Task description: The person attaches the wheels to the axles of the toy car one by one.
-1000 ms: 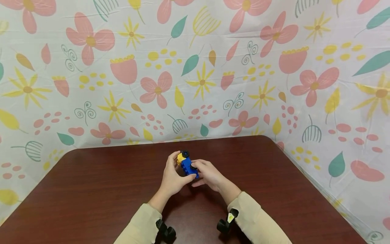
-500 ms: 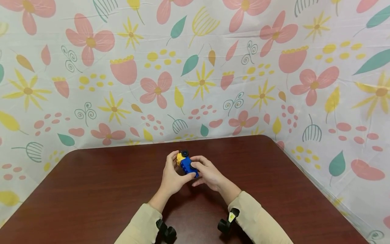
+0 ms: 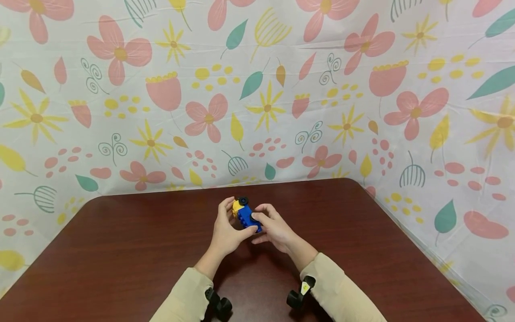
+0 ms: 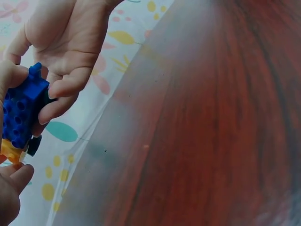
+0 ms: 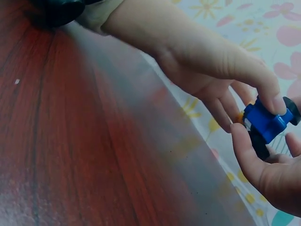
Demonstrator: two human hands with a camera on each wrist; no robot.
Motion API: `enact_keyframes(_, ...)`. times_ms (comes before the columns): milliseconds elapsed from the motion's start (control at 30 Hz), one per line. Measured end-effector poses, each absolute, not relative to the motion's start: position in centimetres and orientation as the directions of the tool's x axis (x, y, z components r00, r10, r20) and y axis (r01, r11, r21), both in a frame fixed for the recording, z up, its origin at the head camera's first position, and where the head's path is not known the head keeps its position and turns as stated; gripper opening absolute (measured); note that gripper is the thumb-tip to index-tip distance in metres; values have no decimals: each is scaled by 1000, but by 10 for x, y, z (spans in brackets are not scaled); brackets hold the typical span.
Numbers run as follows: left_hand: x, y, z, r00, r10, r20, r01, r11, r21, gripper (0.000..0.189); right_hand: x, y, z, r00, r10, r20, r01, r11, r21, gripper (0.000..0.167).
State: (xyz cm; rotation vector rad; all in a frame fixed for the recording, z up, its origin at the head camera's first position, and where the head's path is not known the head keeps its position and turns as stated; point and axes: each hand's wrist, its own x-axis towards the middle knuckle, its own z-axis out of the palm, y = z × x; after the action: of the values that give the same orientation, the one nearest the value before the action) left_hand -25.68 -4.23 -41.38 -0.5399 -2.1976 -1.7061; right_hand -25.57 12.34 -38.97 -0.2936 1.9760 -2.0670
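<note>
A small toy car (image 3: 246,215) built of blue and yellow studded blocks, with black wheels, is held tilted between my hands above the table. My left hand (image 3: 224,230) grips it from the left, thumb on the blue end and fingers around the yellow end. On the other side my right hand (image 3: 278,230) pinches a black wheel, with the thumb on it. In the left wrist view, studs show on the blue body (image 4: 21,110) between both hands. The right wrist view has the left thumb pressing the blue block (image 5: 263,121); part of the car is covered by fingers.
The dark brown wooden table (image 3: 153,250) lies under both hands. Behind it and to the right hangs a white cloth (image 3: 257,112) printed with flowers and leaves. Black cameras (image 3: 219,305) sit at both wrists, by the beige sleeves.
Both hands and the toy car have shifted a tiny bit away from me. The hold on the car looks the same.
</note>
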Motion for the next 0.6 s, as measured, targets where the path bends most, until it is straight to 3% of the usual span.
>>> enact_keyframes(167, -257, -44, -413, -905, 117, 408, 425, 232, 875, 94, -256, 123, -390, -949, -312, -49, 56, -15, -998, 37)
enact_keyframes(367, -260, -45, -413, -921, 98, 377, 389, 237, 890, 93, -257, 126, -388, -949, -312, -39, 41, 0, -999, 58)
enact_keyframes(600, -262, -48, -412, -940, 23, 342, 341, 165, 926, 88, -261, 131, -385, -943, -332, 10, -34, 67, -997, 51)
